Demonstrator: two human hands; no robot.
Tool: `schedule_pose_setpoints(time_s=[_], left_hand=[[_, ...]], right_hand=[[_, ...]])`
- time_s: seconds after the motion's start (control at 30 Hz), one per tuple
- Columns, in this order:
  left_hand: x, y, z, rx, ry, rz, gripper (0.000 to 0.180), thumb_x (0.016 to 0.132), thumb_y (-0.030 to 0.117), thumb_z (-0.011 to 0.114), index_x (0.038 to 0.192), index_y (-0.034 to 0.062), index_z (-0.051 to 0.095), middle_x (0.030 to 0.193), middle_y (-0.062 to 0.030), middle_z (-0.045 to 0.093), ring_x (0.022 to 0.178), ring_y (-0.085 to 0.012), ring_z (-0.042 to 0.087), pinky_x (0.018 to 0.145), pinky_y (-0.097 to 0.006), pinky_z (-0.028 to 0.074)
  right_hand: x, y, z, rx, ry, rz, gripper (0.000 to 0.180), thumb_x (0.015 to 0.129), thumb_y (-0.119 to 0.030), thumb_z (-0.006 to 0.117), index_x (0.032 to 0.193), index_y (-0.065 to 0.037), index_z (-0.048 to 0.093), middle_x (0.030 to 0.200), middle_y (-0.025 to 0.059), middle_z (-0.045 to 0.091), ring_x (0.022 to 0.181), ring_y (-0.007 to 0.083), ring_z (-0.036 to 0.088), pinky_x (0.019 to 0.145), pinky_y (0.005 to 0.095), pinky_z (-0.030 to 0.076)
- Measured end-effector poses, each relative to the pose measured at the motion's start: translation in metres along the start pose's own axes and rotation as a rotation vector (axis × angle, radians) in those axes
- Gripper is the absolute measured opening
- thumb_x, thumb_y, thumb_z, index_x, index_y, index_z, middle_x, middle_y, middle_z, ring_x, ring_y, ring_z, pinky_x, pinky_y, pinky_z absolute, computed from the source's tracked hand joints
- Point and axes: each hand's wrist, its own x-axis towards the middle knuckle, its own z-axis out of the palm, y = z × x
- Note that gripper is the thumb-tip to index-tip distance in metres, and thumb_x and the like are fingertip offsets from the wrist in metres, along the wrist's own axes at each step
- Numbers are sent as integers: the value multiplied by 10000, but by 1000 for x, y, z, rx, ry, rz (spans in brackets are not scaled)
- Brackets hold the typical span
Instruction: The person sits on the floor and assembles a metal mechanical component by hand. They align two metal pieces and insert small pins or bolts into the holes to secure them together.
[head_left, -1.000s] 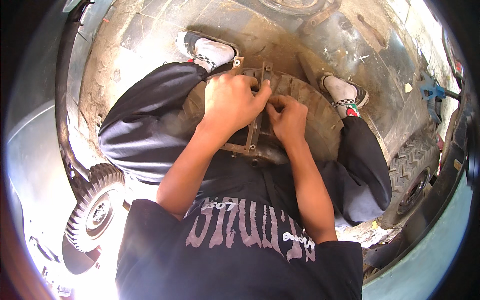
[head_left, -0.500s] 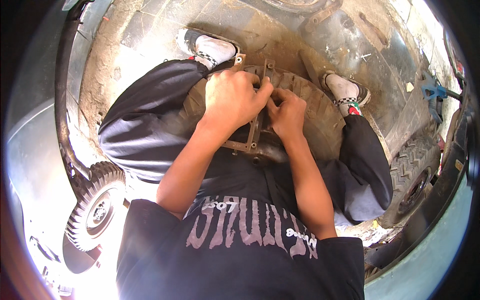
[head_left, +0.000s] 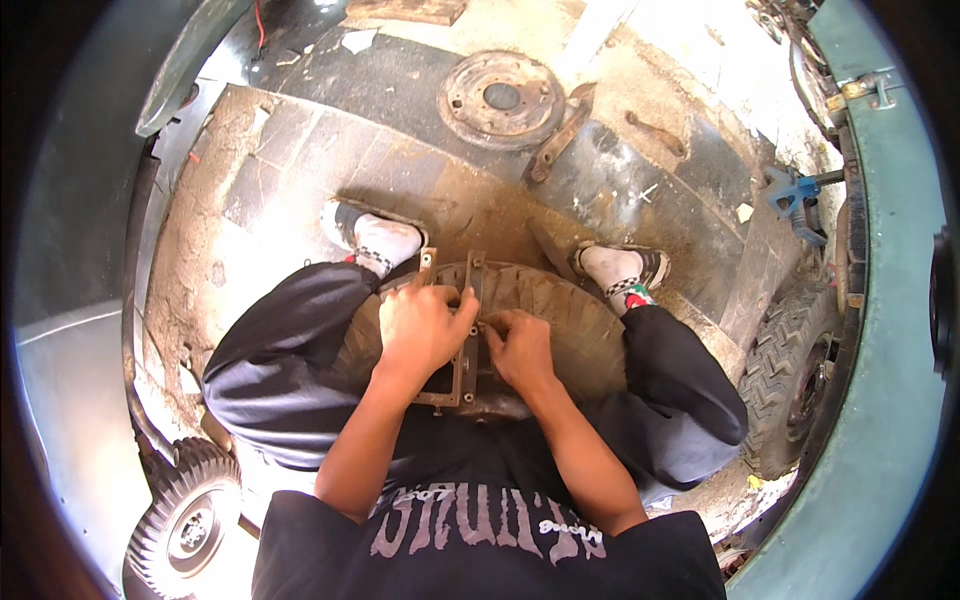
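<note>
A rusty rectangular metal frame with bolt holes lies across the tyre between my legs. My left hand is closed over its left side, thumb and forefinger reaching to the long flat bar that runs along the right side. My right hand is just right of that bar, thumb and fingers pinched together close to a small bolt or nut. Whatever the right fingertips hold, if anything, is too small to make out. Part of the frame is hidden under my left hand.
Beyond my feet lie a rusty wheel rim, a flat metal arm and a smaller rusty lever. Treaded wheels stand at left and right. A blue clamp-like tool is beside the teal panel.
The view has tilted up, showing more floor and the whole rim. My right fingertips have drawn apart from my left ones. My left hand keeps its hold on the frame.
</note>
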Motion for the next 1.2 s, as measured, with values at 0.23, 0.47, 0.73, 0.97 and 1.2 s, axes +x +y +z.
schedule_pose_setpoints(time_s=[0.23,0.47,0.73,0.97,1.2], left_hand=[[2,-1,1,-55,26,-13,397,946,430,685,844,80,840,725,-235,727,712,-435,738,730,-515,603],[-5,-1,5,-10,59,18,378,938,414,711,831,75,836,704,-230,712,696,-435,729,710,-516,597],[-4,-2,2,-19,53,14,406,932,436,698,826,68,834,737,-248,722,736,-450,738,755,-523,605],[-11,-3,8,-28,58,10,417,934,465,689,863,85,847,787,-242,747,796,-443,754,819,-516,608],[-5,-5,9,4,28,-25,405,936,480,688,913,113,859,801,-243,751,828,-436,758,832,-519,604]], right_hand=[[-5,-5,8,-26,65,-15,163,904,-125,743,1031,-41,802,968,213,758,904,437,730,829,512,576],[0,-2,17,-55,62,-30,156,905,-123,733,1015,-29,790,994,219,758,919,444,726,834,519,573],[-7,0,17,-88,78,-15,177,908,-121,720,1038,-23,789,1017,237,746,949,467,711,869,537,567],[-8,0,21,-103,112,-12,183,889,-109,740,1037,-10,783,1011,260,738,961,478,706,878,547,560],[1,4,25,-61,124,-97,156,894,-106,740,984,21,753,970,277,733,926,496,699,848,569,549]])
